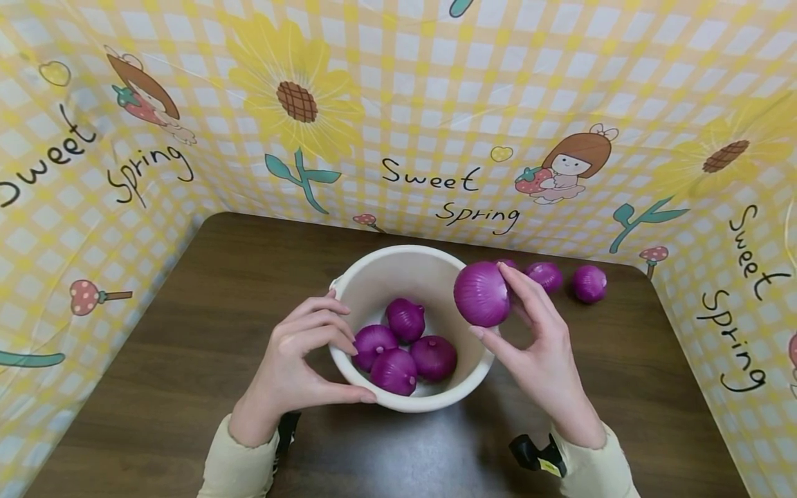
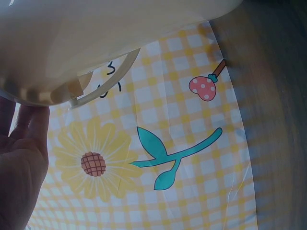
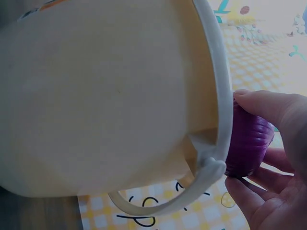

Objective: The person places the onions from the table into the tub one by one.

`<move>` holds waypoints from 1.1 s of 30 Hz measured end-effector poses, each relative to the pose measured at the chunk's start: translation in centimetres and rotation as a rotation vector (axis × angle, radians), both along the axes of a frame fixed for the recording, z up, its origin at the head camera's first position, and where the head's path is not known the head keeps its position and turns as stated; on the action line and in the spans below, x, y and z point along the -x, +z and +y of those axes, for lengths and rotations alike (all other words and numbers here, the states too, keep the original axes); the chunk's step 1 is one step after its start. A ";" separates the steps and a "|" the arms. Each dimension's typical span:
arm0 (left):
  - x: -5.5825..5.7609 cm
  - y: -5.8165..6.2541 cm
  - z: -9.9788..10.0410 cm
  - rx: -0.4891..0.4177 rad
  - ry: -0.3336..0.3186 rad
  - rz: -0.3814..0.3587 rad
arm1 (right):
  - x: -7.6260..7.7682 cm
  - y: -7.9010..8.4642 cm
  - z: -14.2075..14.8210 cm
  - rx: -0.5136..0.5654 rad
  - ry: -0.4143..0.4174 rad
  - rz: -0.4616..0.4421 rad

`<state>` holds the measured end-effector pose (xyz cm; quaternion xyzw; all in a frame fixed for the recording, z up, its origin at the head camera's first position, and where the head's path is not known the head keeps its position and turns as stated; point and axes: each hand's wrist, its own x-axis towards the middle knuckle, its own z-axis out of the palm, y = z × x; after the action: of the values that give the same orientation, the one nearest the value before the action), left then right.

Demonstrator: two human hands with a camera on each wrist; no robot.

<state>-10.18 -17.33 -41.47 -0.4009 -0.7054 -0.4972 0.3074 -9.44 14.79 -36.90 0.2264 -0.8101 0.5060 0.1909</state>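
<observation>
At the white bucket (image 1: 418,402), which left fingers (image 1: 320,337) hold, right fingers (image 1: 525,288) pinch a purple onion (image 1: 479,296)

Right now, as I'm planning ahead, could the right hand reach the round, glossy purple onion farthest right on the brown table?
Probably not yet: the right hand pinches another purple onion by the cream-white bucket's rim. Once freed, likely yes; nothing appears to cover the far-right onion.
</observation>
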 end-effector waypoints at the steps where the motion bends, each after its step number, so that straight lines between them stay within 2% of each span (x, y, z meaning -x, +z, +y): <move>1: 0.0 0.0 0.0 -0.001 0.000 0.001 | -0.1 0.2 -0.2 -0.001 0.000 -0.004; 7: 0.0 0.0 0.0 -0.005 -0.001 0.012 | -1.1 1.9 -1.6 -0.019 0.001 -0.016; 11: 0.0 0.0 0.0 -0.005 -0.001 0.016 | -1.3 2.4 -2.0 -0.028 0.004 -0.033; 29: 0.0 -0.1 0.0 0.008 0.005 0.001 | -1.4 2.0 -2.5 -0.066 0.027 -0.021; 33: 0.0 -0.1 0.0 0.009 0.006 0.003 | -1.1 1.3 -2.3 -0.049 0.052 -0.013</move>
<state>-10.16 -17.35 -41.60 -0.4006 -0.7085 -0.4926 0.3081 -8.35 12.46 -35.55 0.2487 -0.8173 0.4923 0.1666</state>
